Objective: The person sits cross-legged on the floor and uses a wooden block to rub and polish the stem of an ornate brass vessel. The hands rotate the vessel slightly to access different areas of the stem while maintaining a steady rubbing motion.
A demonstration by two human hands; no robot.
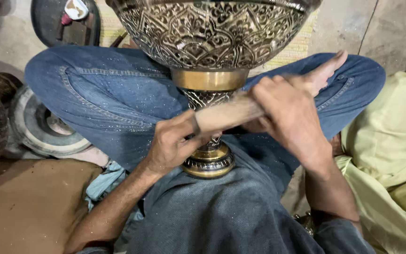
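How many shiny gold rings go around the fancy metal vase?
2. One gold band sits just under the engraved bowl; the other gold rim circles the foot by the left hand. More may be hidden.

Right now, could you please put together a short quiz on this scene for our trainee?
1. True or false: the ornate metal vase stands upright on a table.
2. Which hand grips the end of the wooden tool nearest the vase's foot? A) left hand B) right hand
3. What lies on the floor beside the person's right arm?

Key
1. False: it lies across the person's lap, on the blue jeans.
2. A: the left-hand fingers wrap that end; the right hand covers the other end.
3. A pale yellow-green cloth.
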